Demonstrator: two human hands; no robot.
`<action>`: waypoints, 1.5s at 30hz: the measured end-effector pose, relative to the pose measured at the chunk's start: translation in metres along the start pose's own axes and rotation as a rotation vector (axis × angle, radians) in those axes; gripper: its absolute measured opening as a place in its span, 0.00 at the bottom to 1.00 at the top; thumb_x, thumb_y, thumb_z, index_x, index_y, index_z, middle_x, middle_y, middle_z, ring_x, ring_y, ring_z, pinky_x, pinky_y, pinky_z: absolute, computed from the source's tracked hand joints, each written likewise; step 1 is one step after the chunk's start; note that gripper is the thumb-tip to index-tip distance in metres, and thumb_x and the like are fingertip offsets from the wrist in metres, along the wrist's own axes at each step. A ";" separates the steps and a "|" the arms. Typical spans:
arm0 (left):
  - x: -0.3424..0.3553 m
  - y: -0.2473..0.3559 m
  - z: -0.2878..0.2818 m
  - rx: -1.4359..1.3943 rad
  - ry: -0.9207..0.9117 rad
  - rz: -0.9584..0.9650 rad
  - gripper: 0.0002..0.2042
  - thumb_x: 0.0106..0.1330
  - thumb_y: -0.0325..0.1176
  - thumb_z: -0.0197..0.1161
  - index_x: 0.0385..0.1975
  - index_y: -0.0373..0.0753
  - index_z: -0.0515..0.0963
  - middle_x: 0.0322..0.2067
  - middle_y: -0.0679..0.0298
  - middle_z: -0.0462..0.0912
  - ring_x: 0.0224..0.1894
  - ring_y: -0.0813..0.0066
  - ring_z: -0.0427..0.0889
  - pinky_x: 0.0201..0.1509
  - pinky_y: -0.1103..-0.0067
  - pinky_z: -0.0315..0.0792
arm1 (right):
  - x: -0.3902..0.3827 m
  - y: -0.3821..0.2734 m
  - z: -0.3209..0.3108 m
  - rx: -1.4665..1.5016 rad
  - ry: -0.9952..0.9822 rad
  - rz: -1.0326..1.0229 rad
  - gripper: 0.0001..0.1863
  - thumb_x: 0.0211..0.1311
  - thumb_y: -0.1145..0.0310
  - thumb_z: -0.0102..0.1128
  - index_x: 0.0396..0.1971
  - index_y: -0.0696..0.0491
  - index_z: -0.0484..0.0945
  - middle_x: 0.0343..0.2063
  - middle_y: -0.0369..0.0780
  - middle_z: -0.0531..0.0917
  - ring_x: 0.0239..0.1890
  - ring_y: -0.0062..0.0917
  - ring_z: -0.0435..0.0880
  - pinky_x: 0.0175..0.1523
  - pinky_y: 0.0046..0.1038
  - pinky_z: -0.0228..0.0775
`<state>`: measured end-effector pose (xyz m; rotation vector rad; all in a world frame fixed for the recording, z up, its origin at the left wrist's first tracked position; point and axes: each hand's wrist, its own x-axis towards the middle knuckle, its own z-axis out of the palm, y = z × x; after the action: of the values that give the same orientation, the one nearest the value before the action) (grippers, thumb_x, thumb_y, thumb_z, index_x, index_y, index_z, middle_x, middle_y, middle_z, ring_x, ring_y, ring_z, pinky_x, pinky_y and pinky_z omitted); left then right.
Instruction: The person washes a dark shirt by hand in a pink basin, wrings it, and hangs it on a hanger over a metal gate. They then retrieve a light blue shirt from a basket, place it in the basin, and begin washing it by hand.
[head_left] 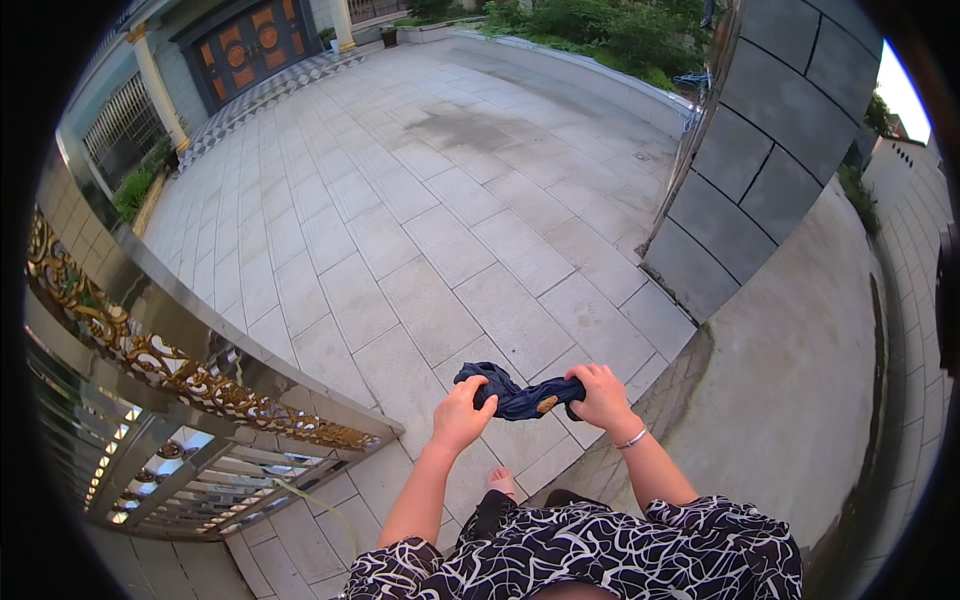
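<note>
A dark navy cloth (516,400), bunched and twisted lengthwise with a small tan-brown patch near its right half, is stretched horizontally between my two hands over the paving at the lower middle of the head view. My left hand (463,415) grips its left end, thumb toward me. My right hand (599,398), with a silver bangle at the wrist, is closed round the other end. My foot (501,482) shows on the paving just below the cloth, between my forearms.
An ornate steel-and-gold gate (180,380) stands at my left, a grey block wall (760,150) at upper right. Pale paving (420,230) stretches to a panelled double door (243,55) and a planted bed (610,40). A concrete lane (780,380) runs along the right.
</note>
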<state>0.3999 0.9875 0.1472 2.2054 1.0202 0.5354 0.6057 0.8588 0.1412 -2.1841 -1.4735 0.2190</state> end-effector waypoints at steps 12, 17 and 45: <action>0.149 -0.016 0.025 -0.074 -0.291 0.297 0.12 0.49 0.35 0.65 0.28 0.36 0.72 0.25 0.61 0.77 0.27 0.70 0.76 0.31 0.77 0.69 | 0.094 0.029 -0.042 0.162 0.305 0.078 0.16 0.37 0.73 0.59 0.32 0.49 0.72 0.33 0.39 0.75 0.39 0.35 0.70 0.46 0.30 0.63; 0.258 0.003 0.014 -0.630 -0.129 0.125 0.07 0.54 0.27 0.62 0.27 0.36 0.70 0.24 0.68 0.73 0.24 0.84 0.73 0.23 0.87 0.70 | 0.154 0.073 -0.044 0.231 0.108 0.108 0.18 0.36 0.77 0.54 0.34 0.50 0.71 0.34 0.39 0.75 0.40 0.35 0.70 0.48 0.30 0.61; 0.836 0.046 0.010 -1.449 0.165 0.199 0.07 0.55 0.17 0.56 0.27 0.39 0.70 0.28 0.65 0.76 0.29 0.81 0.76 0.35 0.83 0.73 | 0.654 0.225 -0.070 0.465 -0.249 0.309 0.31 0.40 0.47 0.65 0.35 0.59 0.74 0.26 0.39 0.77 0.28 0.24 0.74 0.33 0.26 0.67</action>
<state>0.9439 1.6151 0.2492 0.9414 0.2210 1.0945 1.0832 1.3624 0.1831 -2.0290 -1.0551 0.8734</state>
